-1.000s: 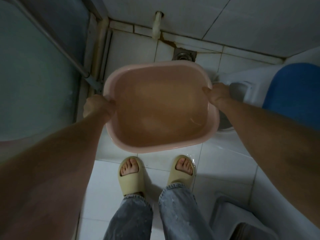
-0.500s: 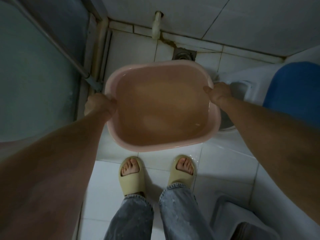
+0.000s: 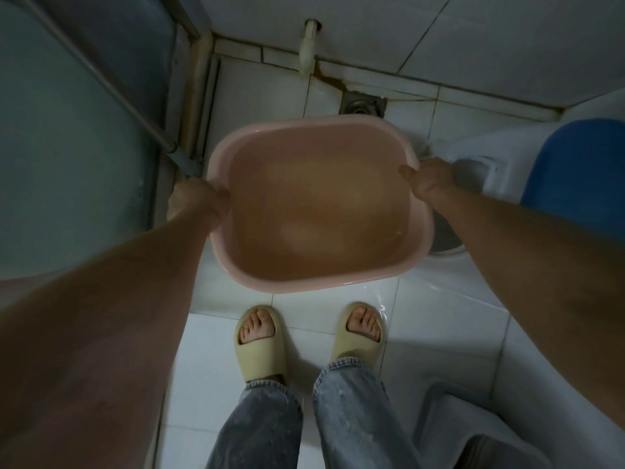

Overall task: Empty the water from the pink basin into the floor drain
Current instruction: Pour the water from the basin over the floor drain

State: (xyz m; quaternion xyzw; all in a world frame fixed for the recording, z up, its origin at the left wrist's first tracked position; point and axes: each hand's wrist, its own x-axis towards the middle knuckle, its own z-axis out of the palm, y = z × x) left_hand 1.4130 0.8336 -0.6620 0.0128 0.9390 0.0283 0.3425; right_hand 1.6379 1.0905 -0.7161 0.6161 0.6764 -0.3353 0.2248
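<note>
Water (image 3: 321, 211) fills one pink basin (image 3: 291, 284), which I see held level above the white floor tiles (image 3: 209, 350), with the water surface close under the rim. Two hands carry it: the left hand (image 3: 196, 201) is closed on the basin's left rim, thumb hooked over the edge, and the right hand (image 3: 431, 179) is clamped on the right rim the same way. One floor drain (image 3: 363, 104) sits in the tiles at the foot of the far wall, just beyond the basin's far edge (part of its grate is hidden by that edge). One pale pipe (image 3: 307, 49) comes down the wall to the left of the drain. Below the basin I count two feet in two beige slides (image 3: 258, 350), with two grey jean legs (image 3: 351, 418) above them. The tile beside the right slide shines wet. At right, one white toilet (image 3: 473, 157) with a blue seat cover (image 3: 581, 170) stands near the right hand.
</note>
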